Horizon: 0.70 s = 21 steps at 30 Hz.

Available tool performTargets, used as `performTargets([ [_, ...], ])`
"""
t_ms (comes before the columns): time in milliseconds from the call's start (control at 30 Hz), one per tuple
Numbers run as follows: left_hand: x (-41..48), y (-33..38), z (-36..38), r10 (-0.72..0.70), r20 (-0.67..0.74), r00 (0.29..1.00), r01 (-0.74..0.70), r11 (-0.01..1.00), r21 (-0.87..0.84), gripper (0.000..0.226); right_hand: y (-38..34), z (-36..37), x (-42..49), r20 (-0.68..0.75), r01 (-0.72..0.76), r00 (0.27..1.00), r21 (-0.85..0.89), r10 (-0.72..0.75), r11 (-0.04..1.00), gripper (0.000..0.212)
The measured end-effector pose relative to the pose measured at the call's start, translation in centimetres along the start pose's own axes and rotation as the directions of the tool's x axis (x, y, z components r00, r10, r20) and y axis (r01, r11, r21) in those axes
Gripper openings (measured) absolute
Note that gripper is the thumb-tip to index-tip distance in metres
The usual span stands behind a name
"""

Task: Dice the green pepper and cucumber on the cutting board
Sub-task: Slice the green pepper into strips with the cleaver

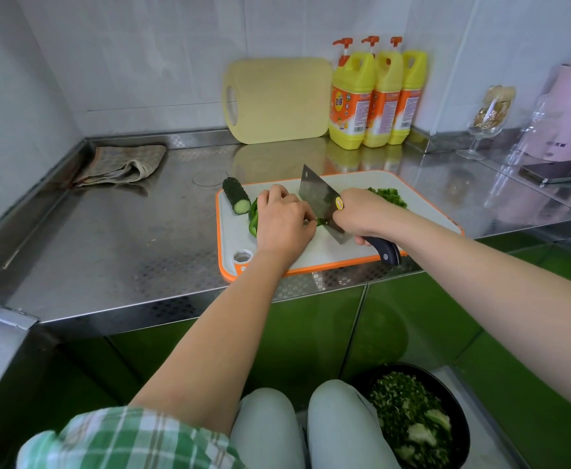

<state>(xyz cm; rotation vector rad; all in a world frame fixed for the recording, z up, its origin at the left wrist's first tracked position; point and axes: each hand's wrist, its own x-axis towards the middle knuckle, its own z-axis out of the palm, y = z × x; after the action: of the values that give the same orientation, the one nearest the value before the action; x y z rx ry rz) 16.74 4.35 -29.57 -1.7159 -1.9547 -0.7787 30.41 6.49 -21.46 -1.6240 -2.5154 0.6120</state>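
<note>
On the board (331,255), the pepper (253,220) is mid-dice.
The board lies at the counter's (108,248) front edge. The right hand (358,214) grips the cleaver (316,198), blade down just beside the left hand (282,221), whose curled fingers (304,216) pin the pepper near the board's left side. The cucumber (235,197), a cut stub, lies at the far-left corner, and a pile of dice (389,196) sits far right. Next, I judge, the left fingers must edge back before each chop. The cucumber comes after.
</note>
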Motion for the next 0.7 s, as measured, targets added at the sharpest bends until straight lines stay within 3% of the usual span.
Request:
performTargets([
  [233, -0.1, -0.1, -0.1, -0.025, 0.04, 0.999, 0.025, 1.0, -0.001, 0.01, 0.9, 0.7, 0.8, -0.125, 0.045, 0.992, 0.16, -0.025, 0.986, 0.01],
  [467, -0.1, 0.0, -0.1, -0.029, 0.021, 0.999, 0.029, 1.0, -0.004, 0.006, 0.2, -0.1, -0.2, 0.025, 0.008, 1.0, 0.061, -0.01, 0.998, 0.014],
  [700, -0.1, -0.1, 0.0, -0.031, 0.007, 0.999, 0.031, 0.999, 0.008, 0.008, 0.5, 0.9, 0.7, -0.086, 0.029, 0.996, 0.145, -0.017, 0.989, 0.011],
])
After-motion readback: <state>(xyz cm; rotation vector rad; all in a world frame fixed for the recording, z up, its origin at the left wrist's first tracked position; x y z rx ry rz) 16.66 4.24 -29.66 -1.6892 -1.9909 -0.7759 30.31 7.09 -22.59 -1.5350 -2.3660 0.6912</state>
